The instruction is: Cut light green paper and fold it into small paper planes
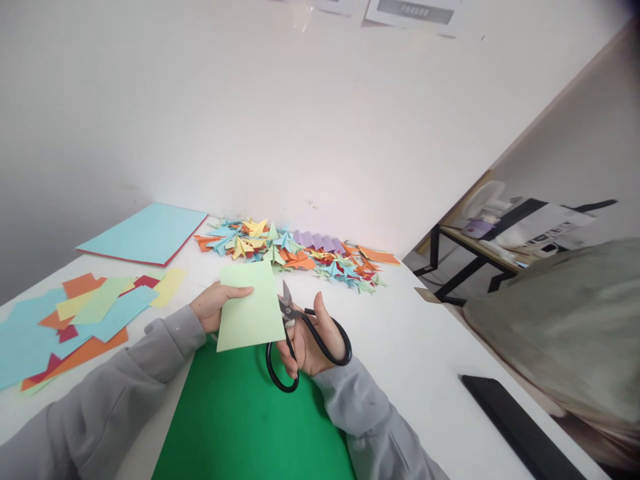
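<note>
At your far right, a shelf point(435, 250) bears a purple-and-white item point(479, 229) and a pale item with dark lettering point(545, 224); you cannot tell what either contains. Your left hand point(212, 307) clamps the light green paper point(251, 312) at its left edge, thumb across its face, holding it above the green sheet point(250, 420). Your right hand point(311, 341) grips the black-handled scissors point(289, 311), fingers curled around the handles, blades parted at the paper's right edge; whether they touch it, you cannot tell. Just beyond the paper lies a heap of folded paper pieces point(293, 257). Paper scraps point(103, 303) crowd the table beside your left sleeve, with a blue sheet point(145, 232) behind them. A long black object point(515, 423) lies well right of your right hand.
</note>
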`<state>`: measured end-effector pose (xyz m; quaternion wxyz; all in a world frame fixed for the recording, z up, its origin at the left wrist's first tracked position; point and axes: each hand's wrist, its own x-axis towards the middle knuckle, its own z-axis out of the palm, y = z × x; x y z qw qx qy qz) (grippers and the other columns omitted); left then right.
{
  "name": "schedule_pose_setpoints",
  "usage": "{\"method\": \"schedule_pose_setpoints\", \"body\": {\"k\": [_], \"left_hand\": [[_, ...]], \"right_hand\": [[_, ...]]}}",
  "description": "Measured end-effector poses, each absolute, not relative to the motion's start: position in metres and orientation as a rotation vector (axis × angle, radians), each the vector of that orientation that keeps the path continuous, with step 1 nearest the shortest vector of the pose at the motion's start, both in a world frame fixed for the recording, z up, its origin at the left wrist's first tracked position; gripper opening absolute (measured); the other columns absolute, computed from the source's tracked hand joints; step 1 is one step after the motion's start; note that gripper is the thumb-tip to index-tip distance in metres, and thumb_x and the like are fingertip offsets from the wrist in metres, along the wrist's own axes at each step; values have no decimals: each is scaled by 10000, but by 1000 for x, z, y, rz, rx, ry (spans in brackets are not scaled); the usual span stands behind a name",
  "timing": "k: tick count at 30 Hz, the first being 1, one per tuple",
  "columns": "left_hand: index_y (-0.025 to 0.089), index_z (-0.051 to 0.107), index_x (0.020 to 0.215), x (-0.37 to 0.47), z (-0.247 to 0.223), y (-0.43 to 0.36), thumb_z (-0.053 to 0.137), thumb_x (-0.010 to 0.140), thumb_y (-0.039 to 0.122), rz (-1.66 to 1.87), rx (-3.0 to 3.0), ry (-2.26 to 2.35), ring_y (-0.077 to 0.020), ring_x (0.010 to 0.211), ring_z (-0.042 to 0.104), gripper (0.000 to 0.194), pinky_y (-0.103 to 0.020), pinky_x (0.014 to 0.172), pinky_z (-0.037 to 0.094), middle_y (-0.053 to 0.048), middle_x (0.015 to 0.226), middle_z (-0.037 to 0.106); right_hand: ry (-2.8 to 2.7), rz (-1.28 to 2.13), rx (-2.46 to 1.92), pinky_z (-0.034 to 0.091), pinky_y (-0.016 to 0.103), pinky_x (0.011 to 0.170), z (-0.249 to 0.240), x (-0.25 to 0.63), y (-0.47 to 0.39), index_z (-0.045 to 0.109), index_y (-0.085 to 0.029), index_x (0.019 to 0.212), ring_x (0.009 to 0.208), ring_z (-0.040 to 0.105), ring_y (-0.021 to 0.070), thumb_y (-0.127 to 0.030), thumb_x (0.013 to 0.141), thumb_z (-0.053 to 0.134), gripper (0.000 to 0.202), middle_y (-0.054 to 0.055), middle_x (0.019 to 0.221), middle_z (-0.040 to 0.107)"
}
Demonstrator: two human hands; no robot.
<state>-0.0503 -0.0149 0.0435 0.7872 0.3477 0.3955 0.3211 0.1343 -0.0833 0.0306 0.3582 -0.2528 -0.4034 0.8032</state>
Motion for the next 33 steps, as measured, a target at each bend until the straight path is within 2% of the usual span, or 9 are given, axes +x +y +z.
{"method": "schedule_pose_setpoints", "body": {"k": [17,24,33], "left_hand": [[46,603,981,-49,44,-21,627,676,164,558,730,825,-237,621,650,328,-352,636,515,-140,739,687],[57,625,924,-56,44,-14,574,726,274,515,594,726,-240,693,652,298,-341,682,507,-143,774,686],[53,627,895,-52,44,-15,583,720,195,528,662,792,-232,652,653,230,-329,650,513,-139,743,687]], "right_hand": [[-1004,2123,-516,397,231,368,29,134,-85,210,-263,1279,424,580,163,-679,740,-83,741,5,634,603],[-1014,2145,-482,404,233,366,33,134,-87,167,-237,1303,410,571,156,-667,732,-122,771,13,624,608],[-1005,2146,-462,398,227,352,33,133,-88,156,-250,1307,411,583,160,-648,735,-149,760,9,634,610]]}}
